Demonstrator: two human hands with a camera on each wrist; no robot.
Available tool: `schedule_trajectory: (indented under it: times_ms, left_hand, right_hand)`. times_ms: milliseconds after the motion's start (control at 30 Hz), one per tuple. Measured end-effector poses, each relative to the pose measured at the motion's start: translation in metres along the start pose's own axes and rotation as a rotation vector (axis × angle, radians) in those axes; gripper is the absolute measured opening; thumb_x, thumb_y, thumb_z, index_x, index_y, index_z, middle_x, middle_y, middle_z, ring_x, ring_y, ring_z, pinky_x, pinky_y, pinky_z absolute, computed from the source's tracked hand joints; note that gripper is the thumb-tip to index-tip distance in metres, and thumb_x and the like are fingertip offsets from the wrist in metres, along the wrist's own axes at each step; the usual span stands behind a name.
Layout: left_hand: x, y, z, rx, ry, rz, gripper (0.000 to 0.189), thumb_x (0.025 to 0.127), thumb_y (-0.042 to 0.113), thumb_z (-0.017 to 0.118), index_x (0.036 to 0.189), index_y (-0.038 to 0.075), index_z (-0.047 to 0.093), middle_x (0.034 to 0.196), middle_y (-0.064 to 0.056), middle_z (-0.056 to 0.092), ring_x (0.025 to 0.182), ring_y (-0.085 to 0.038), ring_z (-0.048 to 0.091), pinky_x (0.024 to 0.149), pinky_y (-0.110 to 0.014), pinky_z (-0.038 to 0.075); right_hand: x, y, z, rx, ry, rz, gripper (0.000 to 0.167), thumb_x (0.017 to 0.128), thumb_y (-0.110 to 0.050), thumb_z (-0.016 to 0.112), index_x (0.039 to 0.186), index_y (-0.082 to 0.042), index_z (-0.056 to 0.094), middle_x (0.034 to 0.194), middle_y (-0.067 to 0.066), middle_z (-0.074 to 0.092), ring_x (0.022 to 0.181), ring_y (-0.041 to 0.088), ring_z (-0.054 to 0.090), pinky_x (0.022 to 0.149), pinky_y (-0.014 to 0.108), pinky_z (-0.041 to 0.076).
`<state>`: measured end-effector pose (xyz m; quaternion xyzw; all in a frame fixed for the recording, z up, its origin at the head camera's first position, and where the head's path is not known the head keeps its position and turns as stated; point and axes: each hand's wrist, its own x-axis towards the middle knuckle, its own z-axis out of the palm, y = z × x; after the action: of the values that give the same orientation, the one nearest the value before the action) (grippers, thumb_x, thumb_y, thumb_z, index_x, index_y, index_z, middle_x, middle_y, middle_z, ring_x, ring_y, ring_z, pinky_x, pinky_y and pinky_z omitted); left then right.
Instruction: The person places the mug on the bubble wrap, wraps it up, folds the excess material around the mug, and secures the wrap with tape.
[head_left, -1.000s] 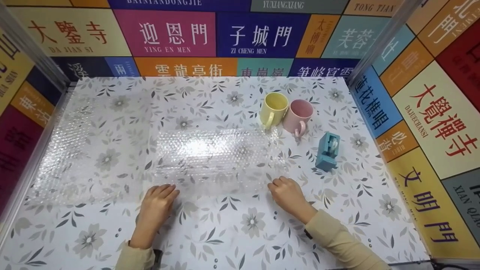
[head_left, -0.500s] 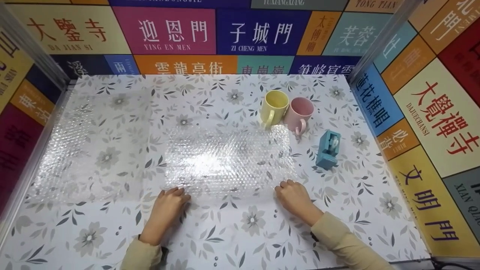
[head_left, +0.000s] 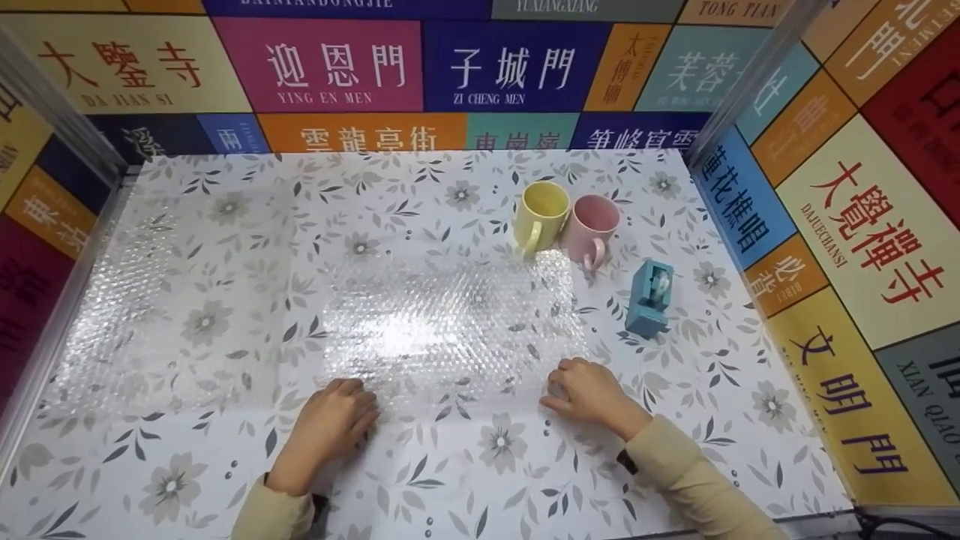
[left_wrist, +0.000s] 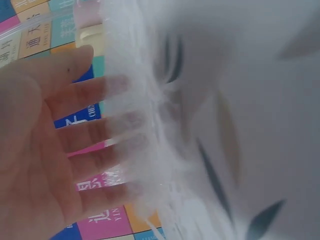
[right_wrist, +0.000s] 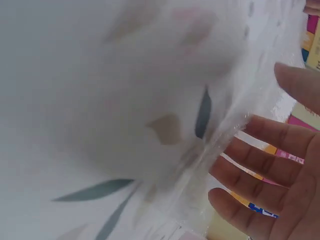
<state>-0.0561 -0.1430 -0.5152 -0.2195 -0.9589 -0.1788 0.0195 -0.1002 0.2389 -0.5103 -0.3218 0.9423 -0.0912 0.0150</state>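
A clear sheet of bubble wrap [head_left: 457, 322] lies flat in the middle of the patterned tabletop in the head view. My left hand [head_left: 335, 420] is at its near left corner. In the left wrist view, the left fingers [left_wrist: 92, 162] extend fairly straight against the wrap's edge, thumb apart; their tips show blurred through the plastic. At the near right corner is my right hand [head_left: 592, 394]. Its fingers [right_wrist: 265, 165] are spread and slightly bent in the right wrist view, fingertips at the wrap's edge, thumb away from it.
Another bubble wrap sheet [head_left: 127, 315] covers the table's left side. A yellow mug [head_left: 541, 217] and a pink mug [head_left: 592, 229] stand side by side beyond the middle sheet's far right corner. Right of it is a teal tape dispenser [head_left: 649, 300]. Printed panels [head_left: 345, 67] enclose the table.
The middle sheet shifted right and slightly nearer with both hands, mostly in the first half second. Since then, the right thumb has parted from the fingers. Mugs and dispenser stay put.
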Motion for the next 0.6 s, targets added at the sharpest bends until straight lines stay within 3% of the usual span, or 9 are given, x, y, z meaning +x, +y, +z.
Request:
schedule_trajectory:
  times_ms: [167, 367, 500, 600]
  left_hand:
    - [0.003, 0.001, -0.006, 0.013, 0.079, 0.016, 0.018, 0.081, 0.014, 0.064, 0.095, 0.003, 0.067, 0.101, -0.018, 0.061, 0.095, -0.036, 0.055, 0.075, -0.049, 0.045]
    - [0.006, -0.001, -0.007, 0.028, 0.179, 0.057, 0.019, 0.080, 0.012, 0.065, 0.095, 0.001, 0.067, 0.096, -0.016, 0.062, 0.091, -0.034, 0.057, 0.075, -0.047, 0.046]
    - [0.007, -0.001, -0.004, 0.028, 0.221, 0.083, 0.016, 0.079, 0.011, 0.066, 0.092, 0.002, 0.067, 0.093, -0.015, 0.063, 0.087, -0.033, 0.057, 0.072, -0.046, 0.046]
    - [0.008, 0.001, -0.001, 0.018, 0.216, 0.088, 0.016, 0.078, 0.011, 0.067, 0.092, 0.002, 0.067, 0.093, -0.014, 0.063, 0.086, -0.032, 0.057, 0.072, -0.046, 0.046]
  right_hand:
    - [0.010, 0.005, -0.015, 0.115, 0.038, 0.051, 0.023, 0.082, -0.027, 0.064, 0.085, -0.004, 0.067, 0.076, 0.006, 0.060, 0.067, 0.023, 0.057, 0.058, 0.037, 0.048]
    - [0.030, 0.019, -0.032, 0.220, 0.164, 0.149, 0.016, 0.082, -0.017, 0.064, 0.086, -0.001, 0.066, 0.077, 0.011, 0.063, 0.068, 0.025, 0.059, 0.060, 0.038, 0.048]
    - [0.040, 0.038, -0.043, 0.306, 0.268, 0.258, 0.016, 0.081, -0.011, 0.064, 0.089, 0.003, 0.064, 0.077, 0.014, 0.063, 0.069, 0.030, 0.060, 0.063, 0.041, 0.049]
    - [0.045, 0.053, -0.052, 0.392, 0.316, 0.389, 0.026, 0.082, -0.012, 0.063, 0.101, 0.007, 0.060, 0.084, 0.020, 0.062, 0.076, 0.035, 0.060, 0.068, 0.044, 0.049]
